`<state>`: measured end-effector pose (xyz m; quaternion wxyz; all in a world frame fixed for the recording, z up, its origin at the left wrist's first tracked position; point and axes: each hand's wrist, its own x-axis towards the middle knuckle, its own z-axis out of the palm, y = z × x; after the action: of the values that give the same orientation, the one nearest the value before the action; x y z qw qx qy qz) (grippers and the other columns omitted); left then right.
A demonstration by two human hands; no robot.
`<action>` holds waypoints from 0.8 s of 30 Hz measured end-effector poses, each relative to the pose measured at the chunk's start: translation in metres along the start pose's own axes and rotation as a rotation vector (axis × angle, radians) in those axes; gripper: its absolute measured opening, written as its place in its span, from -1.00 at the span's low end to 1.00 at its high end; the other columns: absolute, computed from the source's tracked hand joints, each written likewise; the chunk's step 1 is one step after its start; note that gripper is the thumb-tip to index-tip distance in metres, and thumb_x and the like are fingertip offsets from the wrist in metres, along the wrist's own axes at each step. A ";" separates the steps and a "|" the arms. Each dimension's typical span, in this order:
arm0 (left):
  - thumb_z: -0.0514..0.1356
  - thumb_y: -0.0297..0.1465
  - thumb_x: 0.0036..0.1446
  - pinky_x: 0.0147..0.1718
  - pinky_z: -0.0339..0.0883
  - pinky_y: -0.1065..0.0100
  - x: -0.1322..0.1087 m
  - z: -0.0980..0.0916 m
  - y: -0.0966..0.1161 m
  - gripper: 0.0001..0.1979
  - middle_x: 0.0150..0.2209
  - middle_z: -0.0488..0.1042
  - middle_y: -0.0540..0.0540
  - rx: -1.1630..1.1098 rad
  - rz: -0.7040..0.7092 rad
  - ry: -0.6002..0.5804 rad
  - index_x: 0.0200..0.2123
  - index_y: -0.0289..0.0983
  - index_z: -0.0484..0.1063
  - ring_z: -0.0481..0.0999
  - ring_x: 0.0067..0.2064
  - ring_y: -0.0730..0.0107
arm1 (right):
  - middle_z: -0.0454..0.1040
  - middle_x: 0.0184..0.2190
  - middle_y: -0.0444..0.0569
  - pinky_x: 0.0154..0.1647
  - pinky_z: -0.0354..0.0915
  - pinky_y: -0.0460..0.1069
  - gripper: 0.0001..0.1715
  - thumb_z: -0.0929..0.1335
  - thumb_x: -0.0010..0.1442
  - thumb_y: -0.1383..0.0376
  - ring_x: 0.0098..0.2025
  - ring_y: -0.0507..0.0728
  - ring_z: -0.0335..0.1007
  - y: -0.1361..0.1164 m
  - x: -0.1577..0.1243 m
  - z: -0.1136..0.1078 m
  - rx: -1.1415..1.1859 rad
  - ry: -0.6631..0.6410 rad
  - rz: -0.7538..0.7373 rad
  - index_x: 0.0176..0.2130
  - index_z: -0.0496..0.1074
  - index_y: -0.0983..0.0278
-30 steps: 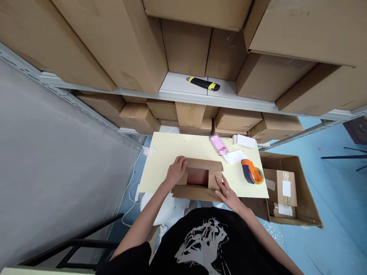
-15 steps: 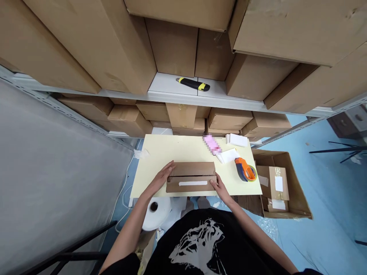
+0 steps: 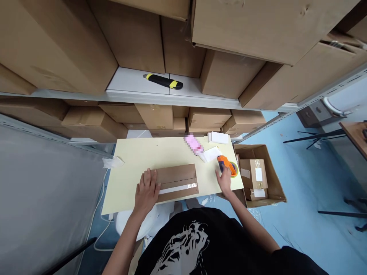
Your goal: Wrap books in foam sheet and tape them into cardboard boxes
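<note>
A long flat cardboard box, its lid closed, lies near the front edge of the cream table. My left hand is spread flat over the box's left end, fingers apart. A white strip runs along the front of the box, shiny toward its right end. My right hand is at the orange and blue tape dispenser on the table's right side. Its thumb stands away from the fingers, which overlap the dispenser's lower part. I see no closed grip there.
Behind the dispenser lie white papers, a white stack and a blurred pink item. A utility knife rests on the shelf among cartons. An open carton holding smaller boxes stands right of the table.
My right hand has left the box's right end and moved right to the tape dispenser. My left hand has shifted from the box's left side onto its top. The view has turned right.
</note>
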<state>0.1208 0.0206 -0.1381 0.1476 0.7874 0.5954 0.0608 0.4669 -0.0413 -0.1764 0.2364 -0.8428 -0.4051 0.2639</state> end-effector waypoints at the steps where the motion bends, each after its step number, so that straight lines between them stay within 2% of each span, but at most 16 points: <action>1: -0.14 -0.25 0.28 0.16 0.04 -0.12 0.000 0.001 0.003 -0.44 0.36 -0.11 -0.18 0.035 -0.029 0.014 0.32 -0.24 -0.06 -0.08 0.33 -0.07 | -0.07 0.28 0.35 0.28 -0.26 0.32 0.00 0.15 0.13 -0.16 0.34 0.40 -0.29 0.011 0.013 -0.008 -0.058 0.052 0.055 0.27 -0.12 0.46; 3: -0.18 -0.28 0.29 0.16 0.02 -0.14 0.000 0.002 0.008 -0.46 0.35 -0.10 -0.18 0.105 -0.063 0.039 0.31 -0.27 -0.04 -0.08 0.33 -0.08 | -0.27 0.30 0.46 0.26 -0.38 0.38 0.25 0.26 0.00 -0.20 0.35 0.48 -0.49 0.030 0.037 -0.017 -0.166 0.112 0.159 0.29 -0.28 0.55; 5: -0.20 -0.30 0.30 0.16 0.03 -0.10 0.000 0.004 0.012 -0.47 0.35 -0.09 -0.18 0.159 -0.065 0.047 0.30 -0.30 -0.01 -0.06 0.32 -0.06 | -0.31 0.30 0.50 0.22 -0.42 0.43 0.38 0.34 -0.12 -0.20 0.33 0.54 -0.52 0.044 0.055 -0.019 -0.253 0.120 0.246 0.29 -0.32 0.53; 7: -0.20 -0.30 0.31 0.16 0.05 -0.06 0.000 0.004 0.012 -0.47 0.35 -0.10 -0.18 0.189 -0.049 0.047 0.30 -0.32 0.00 -0.04 0.32 -0.05 | -0.20 0.28 0.48 0.17 -0.38 0.48 0.38 0.41 -0.20 -0.16 0.32 0.58 -0.40 0.054 0.066 -0.016 -0.312 0.096 0.294 0.30 -0.24 0.44; 10: -0.20 -0.30 0.31 0.16 0.05 -0.04 0.000 0.005 0.010 -0.47 0.36 -0.10 -0.18 0.197 -0.036 0.056 0.30 -0.33 -0.02 -0.03 0.31 -0.05 | -0.03 0.24 0.41 0.17 -0.22 0.43 0.17 0.42 -0.15 -0.03 0.29 0.55 -0.21 0.063 0.068 -0.010 -0.369 0.082 0.274 0.26 -0.07 0.37; 13: -0.20 -0.30 0.31 0.17 0.05 -0.02 0.000 0.005 0.009 -0.47 0.36 -0.10 -0.17 0.174 -0.029 0.074 0.31 -0.32 -0.04 -0.03 0.31 -0.04 | 0.07 0.17 0.35 0.18 -0.06 0.31 -0.10 0.34 0.01 0.08 0.25 0.45 -0.06 0.070 0.061 -0.007 -0.399 0.125 0.204 0.21 0.02 0.38; 16: -0.19 -0.32 0.31 0.18 0.04 -0.02 0.000 0.006 0.009 -0.47 0.35 -0.10 -0.17 0.147 -0.019 0.090 0.31 -0.32 -0.05 -0.04 0.32 -0.03 | 0.19 0.03 0.34 0.10 0.06 0.32 -0.27 0.26 0.10 0.10 0.14 0.44 0.12 0.073 0.057 -0.009 -0.387 0.156 0.119 0.15 0.07 0.43; 20: -0.19 -0.32 0.31 0.18 0.04 -0.01 -0.001 0.008 0.008 -0.47 0.35 -0.09 -0.18 0.131 -0.003 0.107 0.30 -0.35 -0.02 -0.03 0.31 -0.05 | 0.26 -0.04 0.28 -0.01 0.21 0.32 -0.30 0.26 0.13 0.07 0.05 0.40 0.24 0.069 0.051 -0.030 -0.314 0.143 -0.096 0.12 0.06 0.41; 24: -0.18 -0.32 0.31 0.19 -0.01 -0.05 -0.001 0.008 0.007 -0.47 0.34 -0.04 -0.18 0.115 0.010 0.121 0.30 -0.34 0.01 0.00 0.30 -0.05 | 0.21 0.05 0.25 0.08 0.20 0.29 -0.30 0.29 0.15 0.07 0.16 0.36 0.14 0.044 0.023 -0.066 -0.245 0.113 -0.381 0.14 0.02 0.34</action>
<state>0.1286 0.0170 -0.1433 0.0655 0.7924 0.6019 0.0746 0.5457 -0.0592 -0.1598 0.2002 -0.7869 -0.5722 0.1156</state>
